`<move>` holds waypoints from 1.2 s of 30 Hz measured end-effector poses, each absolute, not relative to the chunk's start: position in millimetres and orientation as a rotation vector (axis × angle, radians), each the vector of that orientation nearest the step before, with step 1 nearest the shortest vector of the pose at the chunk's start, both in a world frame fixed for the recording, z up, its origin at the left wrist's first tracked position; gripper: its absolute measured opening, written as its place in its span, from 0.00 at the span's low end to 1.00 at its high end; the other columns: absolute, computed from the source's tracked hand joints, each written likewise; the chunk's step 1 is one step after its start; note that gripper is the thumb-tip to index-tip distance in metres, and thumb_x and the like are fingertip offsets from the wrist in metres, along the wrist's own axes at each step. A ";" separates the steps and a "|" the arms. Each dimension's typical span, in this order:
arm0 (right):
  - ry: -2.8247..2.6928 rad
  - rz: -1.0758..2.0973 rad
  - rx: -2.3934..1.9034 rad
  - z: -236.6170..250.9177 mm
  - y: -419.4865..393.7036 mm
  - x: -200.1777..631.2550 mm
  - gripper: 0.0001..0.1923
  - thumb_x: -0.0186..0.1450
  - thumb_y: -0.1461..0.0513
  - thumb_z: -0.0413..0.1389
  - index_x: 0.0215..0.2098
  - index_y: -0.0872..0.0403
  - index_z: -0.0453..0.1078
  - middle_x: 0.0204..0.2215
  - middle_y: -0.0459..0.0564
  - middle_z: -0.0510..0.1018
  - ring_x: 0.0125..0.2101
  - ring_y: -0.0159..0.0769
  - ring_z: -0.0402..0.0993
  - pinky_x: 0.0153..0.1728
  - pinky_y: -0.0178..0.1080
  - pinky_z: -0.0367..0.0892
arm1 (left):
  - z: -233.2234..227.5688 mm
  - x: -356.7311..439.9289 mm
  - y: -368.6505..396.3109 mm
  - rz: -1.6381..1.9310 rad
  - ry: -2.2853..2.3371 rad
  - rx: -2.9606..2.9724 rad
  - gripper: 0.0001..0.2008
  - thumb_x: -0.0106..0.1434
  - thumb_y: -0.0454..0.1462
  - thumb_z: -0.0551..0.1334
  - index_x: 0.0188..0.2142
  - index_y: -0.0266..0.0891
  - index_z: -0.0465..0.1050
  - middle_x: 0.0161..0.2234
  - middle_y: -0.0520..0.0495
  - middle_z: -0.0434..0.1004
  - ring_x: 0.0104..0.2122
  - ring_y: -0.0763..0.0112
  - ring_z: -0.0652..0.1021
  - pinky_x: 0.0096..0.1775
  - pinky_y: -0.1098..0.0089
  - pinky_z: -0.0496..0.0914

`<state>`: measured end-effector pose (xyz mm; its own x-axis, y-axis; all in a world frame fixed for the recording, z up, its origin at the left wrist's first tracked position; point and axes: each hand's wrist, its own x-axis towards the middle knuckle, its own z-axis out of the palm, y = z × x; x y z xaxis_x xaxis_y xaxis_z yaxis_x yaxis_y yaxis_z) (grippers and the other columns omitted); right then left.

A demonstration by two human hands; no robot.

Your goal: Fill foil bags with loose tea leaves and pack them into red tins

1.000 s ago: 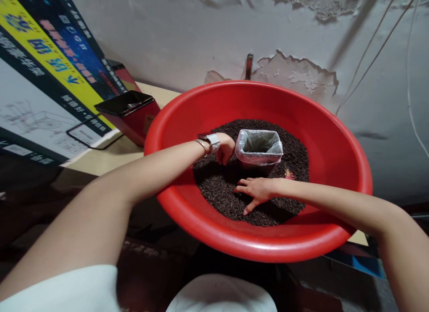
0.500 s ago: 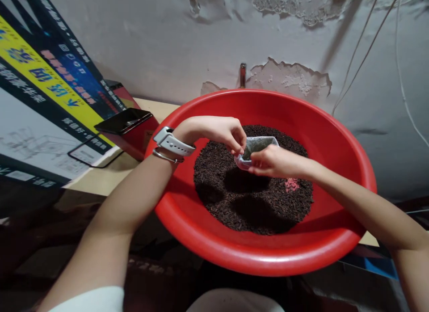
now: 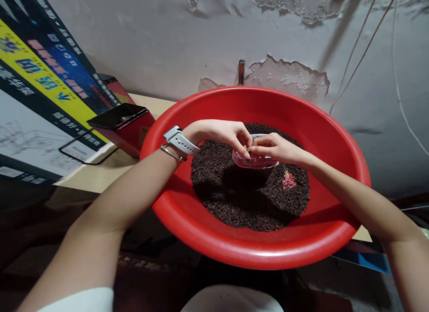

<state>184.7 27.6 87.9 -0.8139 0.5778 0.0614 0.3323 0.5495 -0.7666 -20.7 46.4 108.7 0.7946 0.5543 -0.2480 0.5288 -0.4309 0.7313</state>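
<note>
Over the wide red basin [image 3: 268, 258], my two hands meet at the top of a small clear plastic bag [image 3: 256, 162]. My left hand [image 3: 231, 135], with a watch [image 3: 182, 141] on its wrist, is closed in a pinch at the bag's near edge. Thumb and fingers of my right hand [image 3: 276, 148] also pinch the bag, touching the left fingertips. The fingers partly hide the bag's mouth, and its contents cannot be made out. Dark brown loose bits [image 3: 214, 191] form a broad layer in the basin below. A small pink patch of bits [image 3: 289, 182] lies on them at the right.
A phone [image 3: 119, 115] lies on a red box [image 3: 136, 137] left of the basin. A large printed carton [image 3: 40, 88] leans at far left. Behind stands a peeling wall [image 3: 150, 44]; cords [image 3: 360, 44] hang at right. The pale tabletop [image 3: 97, 178] shows beside the basin.
My hands have come together at the bag, and its mouth, wide before, is now narrower and mostly covered by fingers. Pale yellowish bits now show beside the pink patch. The view has shifted slightly.
</note>
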 end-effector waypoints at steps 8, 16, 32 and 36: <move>-2.196 1.304 -0.798 88.0 43.3 188.9 0.11 0.68 0.60 0.51 0.29 0.57 0.66 0.23 0.46 0.75 0.26 0.28 0.71 0.29 0.32 0.66 | 113.1 -21.7 42.5 0.216 0.946 2.151 0.18 0.58 0.48 0.64 0.38 0.36 0.81 0.33 0.43 0.81 0.36 0.65 0.78 0.42 0.68 0.69; -2.178 1.326 -0.772 89.5 46.5 192.5 0.08 0.68 0.63 0.51 0.30 0.57 0.66 0.25 0.45 0.74 0.28 0.28 0.71 0.31 0.32 0.67 | 113.2 -25.5 45.7 0.279 0.954 2.115 0.20 0.62 0.47 0.60 0.44 0.36 0.80 0.35 0.43 0.81 0.37 0.66 0.78 0.44 0.67 0.69; -2.093 1.472 -0.576 85.2 51.8 197.3 0.09 0.64 0.58 0.56 0.32 0.57 0.69 0.26 0.46 0.76 0.29 0.31 0.72 0.33 0.36 0.67 | 114.6 -21.6 42.2 0.323 0.922 2.161 0.18 0.62 0.47 0.59 0.38 0.35 0.78 0.31 0.46 0.78 0.37 0.66 0.77 0.45 0.67 0.68; -2.104 1.480 -0.589 83.3 52.0 197.2 0.10 0.64 0.57 0.57 0.32 0.57 0.69 0.25 0.46 0.75 0.27 0.30 0.71 0.33 0.36 0.67 | 114.2 -21.5 42.7 0.283 0.947 2.181 0.19 0.63 0.49 0.59 0.39 0.36 0.78 0.32 0.46 0.78 0.38 0.66 0.77 0.46 0.66 0.67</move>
